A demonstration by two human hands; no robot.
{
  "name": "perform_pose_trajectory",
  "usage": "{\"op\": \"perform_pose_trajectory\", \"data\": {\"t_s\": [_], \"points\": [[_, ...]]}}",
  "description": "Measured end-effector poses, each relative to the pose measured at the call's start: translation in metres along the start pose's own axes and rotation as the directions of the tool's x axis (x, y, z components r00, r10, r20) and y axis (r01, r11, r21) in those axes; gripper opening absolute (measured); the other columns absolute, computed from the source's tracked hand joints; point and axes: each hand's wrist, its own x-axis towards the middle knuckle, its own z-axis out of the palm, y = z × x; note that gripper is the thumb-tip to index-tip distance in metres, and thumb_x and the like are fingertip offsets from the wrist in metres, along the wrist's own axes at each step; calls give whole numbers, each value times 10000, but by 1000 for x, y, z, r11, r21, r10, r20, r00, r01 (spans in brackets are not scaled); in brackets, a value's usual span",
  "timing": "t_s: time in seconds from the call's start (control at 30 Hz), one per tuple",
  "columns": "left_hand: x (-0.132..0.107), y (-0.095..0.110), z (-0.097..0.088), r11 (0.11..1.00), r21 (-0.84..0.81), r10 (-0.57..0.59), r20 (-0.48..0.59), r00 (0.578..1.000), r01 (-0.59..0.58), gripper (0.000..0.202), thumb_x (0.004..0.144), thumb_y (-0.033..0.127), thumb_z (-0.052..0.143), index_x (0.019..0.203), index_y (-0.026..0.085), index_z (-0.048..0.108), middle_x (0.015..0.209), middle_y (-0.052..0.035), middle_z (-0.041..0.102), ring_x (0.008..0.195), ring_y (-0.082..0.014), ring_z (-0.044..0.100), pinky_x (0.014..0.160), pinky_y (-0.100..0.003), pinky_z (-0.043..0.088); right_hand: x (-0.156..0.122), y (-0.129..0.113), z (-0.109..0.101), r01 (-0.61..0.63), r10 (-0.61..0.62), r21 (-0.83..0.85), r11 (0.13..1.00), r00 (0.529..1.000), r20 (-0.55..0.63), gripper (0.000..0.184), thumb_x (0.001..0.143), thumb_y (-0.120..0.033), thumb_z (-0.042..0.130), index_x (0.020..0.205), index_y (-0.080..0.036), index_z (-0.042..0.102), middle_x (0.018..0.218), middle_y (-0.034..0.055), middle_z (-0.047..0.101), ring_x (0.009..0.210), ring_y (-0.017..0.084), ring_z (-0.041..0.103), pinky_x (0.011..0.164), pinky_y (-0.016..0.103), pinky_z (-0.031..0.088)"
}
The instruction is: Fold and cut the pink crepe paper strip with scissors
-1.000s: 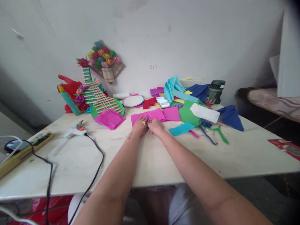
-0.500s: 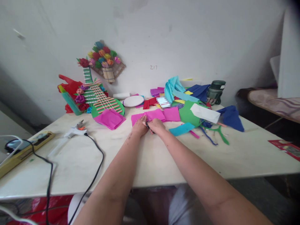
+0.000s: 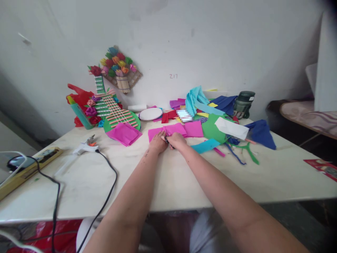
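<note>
Paper in bright pink (image 3: 176,129) is lying midway across the table (image 3: 175,182) in the head view, where the left hand (image 3: 158,141) is pressing its near side with outstretched fingers and the right hand (image 3: 177,141) is clamping its fingers on a small dark tool (image 3: 166,139). Just right of that hand, a blue strip (image 3: 206,146) is resting before a green sheet (image 3: 210,129), while a white glue gun (image 3: 85,147) is lying well to the left.
</note>
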Motion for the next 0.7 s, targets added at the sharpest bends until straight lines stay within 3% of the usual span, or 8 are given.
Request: {"op": "perform_pose_trajectory", "data": {"t_s": [0.7], "points": [[5, -3, 7, 1000, 18, 21, -43, 999, -20, 584, 863, 293, 387, 1400, 75, 318, 1461, -121, 306, 1355, -234, 254, 1094, -348, 245, 0, 1, 4, -39, 39, -10, 999, 998, -58, 459, 778, -562, 483, 796, -152, 689, 479, 33, 603, 527, 171, 610, 549, 260, 418]]}}
